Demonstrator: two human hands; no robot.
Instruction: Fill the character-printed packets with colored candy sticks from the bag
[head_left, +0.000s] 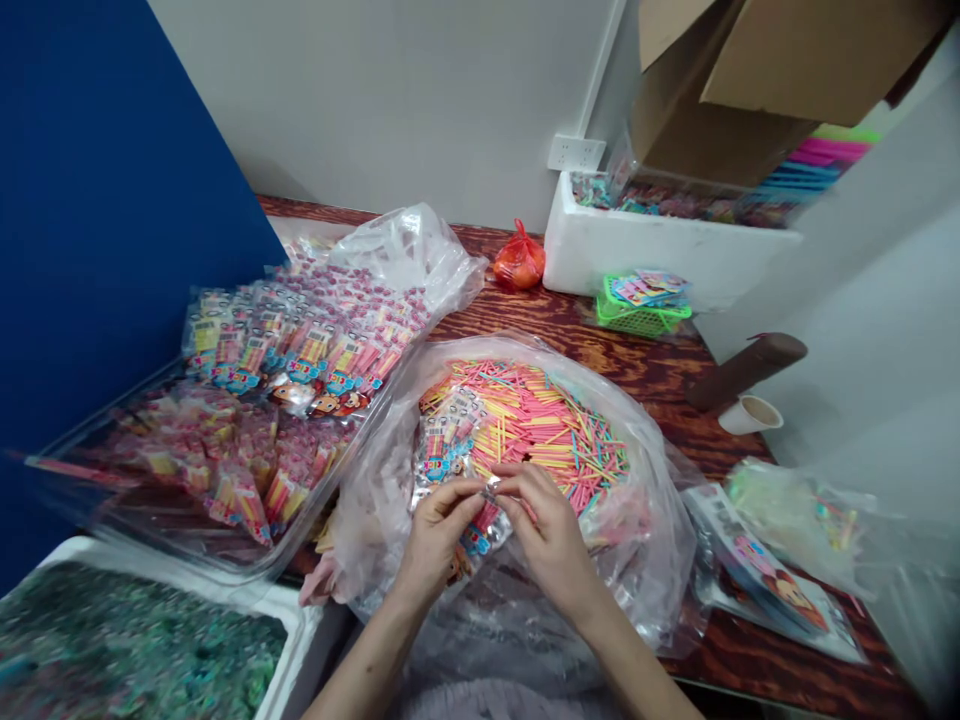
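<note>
My left hand [442, 525] and my right hand [551, 535] meet fingertip to fingertip, both closed in a pinch on the top edge of a small printed plastic packet [478, 540]. Pink sticks show through its clear part, and its lower end hangs below my fingers. Under and behind them lies a large clear plastic bag [660, 470], spread wide around a heap of thin pink, yellow and blue sticks [547, 420]. On the heap's left side rest several similar packets [450, 430], just beyond my left hand.
To the left, a clear plastic tub [375, 430] holds many filled packets. A white foam box [285, 610] stands front left. Right of the bag lie printed pouches [772, 570] on the wooden table [600, 340]. Farther back are a green basket [637, 318], paper cup [750, 415] and red bag [519, 260].
</note>
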